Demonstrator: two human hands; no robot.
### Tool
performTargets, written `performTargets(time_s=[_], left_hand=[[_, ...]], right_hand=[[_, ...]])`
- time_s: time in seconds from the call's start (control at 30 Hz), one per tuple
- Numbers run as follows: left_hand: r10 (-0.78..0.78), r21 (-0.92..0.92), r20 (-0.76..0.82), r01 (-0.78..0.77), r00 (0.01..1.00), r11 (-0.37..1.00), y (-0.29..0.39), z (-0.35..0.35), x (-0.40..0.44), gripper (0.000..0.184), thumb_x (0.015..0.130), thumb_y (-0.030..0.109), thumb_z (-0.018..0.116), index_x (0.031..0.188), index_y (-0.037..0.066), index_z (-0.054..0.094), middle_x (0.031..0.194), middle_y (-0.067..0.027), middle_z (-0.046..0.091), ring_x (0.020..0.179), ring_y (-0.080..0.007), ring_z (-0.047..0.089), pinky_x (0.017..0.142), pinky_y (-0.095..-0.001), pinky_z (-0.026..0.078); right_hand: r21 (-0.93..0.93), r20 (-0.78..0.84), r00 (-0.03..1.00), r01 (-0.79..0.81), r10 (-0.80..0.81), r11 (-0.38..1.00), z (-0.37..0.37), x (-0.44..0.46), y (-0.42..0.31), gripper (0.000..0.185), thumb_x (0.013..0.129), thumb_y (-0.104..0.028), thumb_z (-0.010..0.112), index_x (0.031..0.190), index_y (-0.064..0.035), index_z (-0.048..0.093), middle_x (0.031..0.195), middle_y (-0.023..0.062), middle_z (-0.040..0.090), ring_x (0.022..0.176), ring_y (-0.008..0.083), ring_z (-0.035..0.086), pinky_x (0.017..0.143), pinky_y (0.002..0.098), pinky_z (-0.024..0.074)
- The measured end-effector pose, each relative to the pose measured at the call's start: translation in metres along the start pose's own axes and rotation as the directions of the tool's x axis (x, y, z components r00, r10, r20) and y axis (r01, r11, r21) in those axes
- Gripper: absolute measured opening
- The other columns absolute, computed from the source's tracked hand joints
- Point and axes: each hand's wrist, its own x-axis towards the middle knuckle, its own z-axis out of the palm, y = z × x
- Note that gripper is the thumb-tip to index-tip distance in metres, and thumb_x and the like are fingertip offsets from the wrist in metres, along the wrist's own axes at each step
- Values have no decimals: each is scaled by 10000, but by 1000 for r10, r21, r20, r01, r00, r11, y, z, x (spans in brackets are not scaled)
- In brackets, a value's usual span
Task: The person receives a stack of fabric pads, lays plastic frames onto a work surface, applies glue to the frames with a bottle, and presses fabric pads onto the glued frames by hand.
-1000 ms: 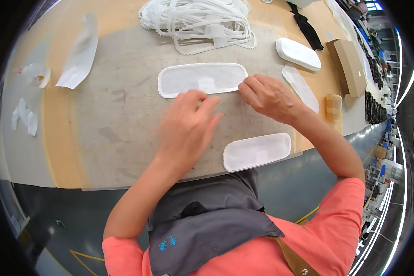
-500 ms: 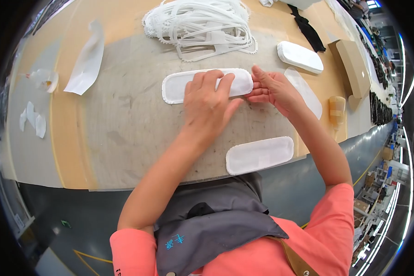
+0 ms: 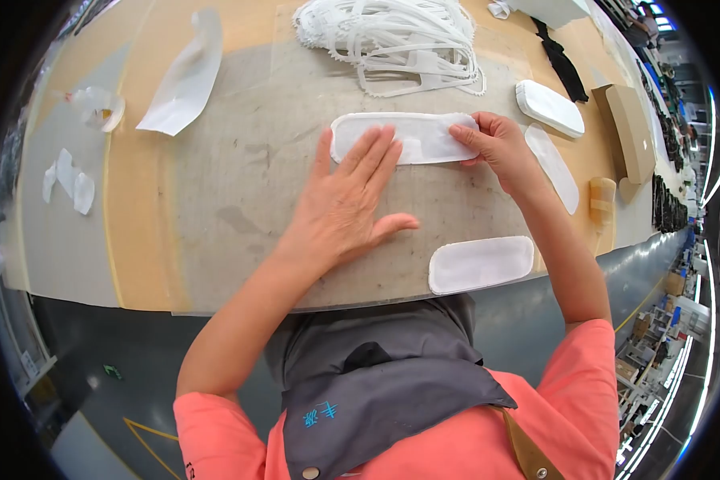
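A white oblong panel with rounded ends and a raised rim (image 3: 430,142) lies in front of me on the table. My right hand (image 3: 502,154) pinches its right end, thumb on top and fingers curled beneath. Across the panel's left part my left hand (image 3: 340,200) rests flat, fingers stretched out and thumb apart. A similar white panel (image 3: 482,265) lies closer to me, by the table's front edge.
A heap of white toothed strips (image 3: 400,40) sits at the back. On the right are a stack of white oblong pieces (image 3: 550,108), a thin translucent piece (image 3: 554,170), a cardboard box (image 3: 622,140), an amber bottle (image 3: 602,200) and black fabric (image 3: 562,64). A white sheet (image 3: 186,76) and scraps (image 3: 80,190) lie left.
My left hand has flattened and slid to the panel's left part. My right thumb has come down onto the right end. The whole view has shifted, so table items appear farther right.
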Motion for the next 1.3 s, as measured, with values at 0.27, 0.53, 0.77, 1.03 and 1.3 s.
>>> performTargets(time_s=[0.27,0.53,0.77,1.03,1.3], left_hand=[[-333,-221,-357,268,873,938,-39,-9,-34,761,990,547,537,1539,42,386,1621,-204,313,1531,-350,240,1215,-600,108],[-430,-464,-439,210,789,860,-55,0,-44,598,1041,470,508,1418,6,528,1535,-259,425,1477,-419,328,1208,-582,185],[-436,-503,-452,181,778,845,-58,0,-43,604,1038,475,527,1396,-10,541,1516,-274,442,1474,-417,337,1210,-541,228],[-495,-949,190,29,848,-314,13,-29,-14,534,911,159,771,1356,-51,564,1224,-173,658,1092,-160,635,951,-276,503],[-322,-882,345,422,882,211,101,1,-29,384,883,75,769,1243,-8,666,1074,-66,700,818,-108,651,764,-249,541]], right_hand=[[-786,-81,760,349,-645,511,39,-38,-48,165,917,-177,708,910,-21,656,814,138,681,688,294,655,619,385,496],[-886,-8,637,352,-771,301,85,-77,-112,146,903,-166,712,889,-42,638,802,106,693,704,320,652,606,405,486],[-885,-62,657,311,-751,345,94,-104,-152,156,909,-145,743,1011,-30,719,804,71,700,660,132,617,643,261,484],[-152,-348,816,437,-461,887,1,-137,-107,160,939,-160,727,1011,-23,686,828,13,708,684,104,640,628,248,494],[85,-300,952,-41,65,996,-52,-191,45,155,968,-158,696,1009,-13,658,813,-12,652,727,46,580,644,209,476]])
